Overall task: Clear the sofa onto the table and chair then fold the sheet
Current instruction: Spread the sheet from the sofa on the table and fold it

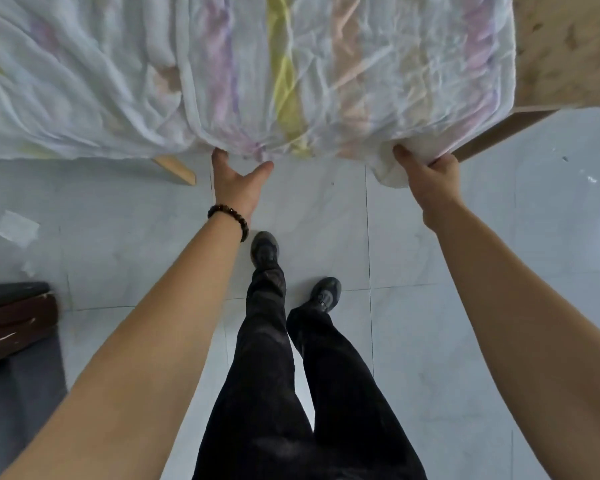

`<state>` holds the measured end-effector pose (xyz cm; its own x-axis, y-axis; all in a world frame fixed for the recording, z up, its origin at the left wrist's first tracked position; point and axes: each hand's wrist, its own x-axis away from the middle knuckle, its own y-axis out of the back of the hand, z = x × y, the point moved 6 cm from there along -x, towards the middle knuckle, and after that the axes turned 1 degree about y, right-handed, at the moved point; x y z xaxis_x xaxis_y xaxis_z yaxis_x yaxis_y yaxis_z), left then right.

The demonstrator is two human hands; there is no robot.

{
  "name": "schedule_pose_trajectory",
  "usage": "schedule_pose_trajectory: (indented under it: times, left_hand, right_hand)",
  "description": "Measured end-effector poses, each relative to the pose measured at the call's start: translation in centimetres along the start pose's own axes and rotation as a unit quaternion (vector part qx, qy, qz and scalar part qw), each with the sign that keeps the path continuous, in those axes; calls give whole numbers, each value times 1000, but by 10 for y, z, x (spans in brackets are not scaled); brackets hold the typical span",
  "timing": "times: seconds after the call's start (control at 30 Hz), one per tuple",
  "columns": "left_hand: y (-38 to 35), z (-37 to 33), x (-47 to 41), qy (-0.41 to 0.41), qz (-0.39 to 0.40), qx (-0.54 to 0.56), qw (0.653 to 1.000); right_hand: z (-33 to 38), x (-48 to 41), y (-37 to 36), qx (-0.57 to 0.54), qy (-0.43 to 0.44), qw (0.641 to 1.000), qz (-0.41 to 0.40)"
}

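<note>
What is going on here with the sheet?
A person stands at a light wooden table covered by a crumpled white sheet with pastel stripes. The right hand grips a bunched corner of it at the table's edge. The left hand reaches under the hanging hem, its fingers hidden. The sheet lies spread out, not yet folded up.

You stand in what looks like a lived-in room of a home, with pale stone-look floor tiles [430,237] underfoot, a plain wooden table [565,46] draped with a striped, crumpled sheet [257,64], and a dark wood-framed seat [14,313] with grey fabric at your left.
</note>
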<state>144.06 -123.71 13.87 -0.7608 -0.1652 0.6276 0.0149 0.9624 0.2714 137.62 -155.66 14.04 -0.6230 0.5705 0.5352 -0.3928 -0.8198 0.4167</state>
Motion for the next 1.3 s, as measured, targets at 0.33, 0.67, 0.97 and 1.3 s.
schedule_pose_trajectory:
  times: [0.33,0.67,0.97,1.3]
  left_hand:
    - [32,18,-22,-104,-61,-299,947]
    - [40,16,10,-42,-56,-310,948]
    - [142,-87,126,-186,-128,-271,936]
    - [296,-127,96,-211,-218,-227,926]
  right_hand:
    - [-37,9,29,99,-27,994,-27]
    - [-29,42,39,174,-146,970,-84]
    - [97,146,-16,171,124,978,1]
    - [211,207,-168,207,293,932,57]
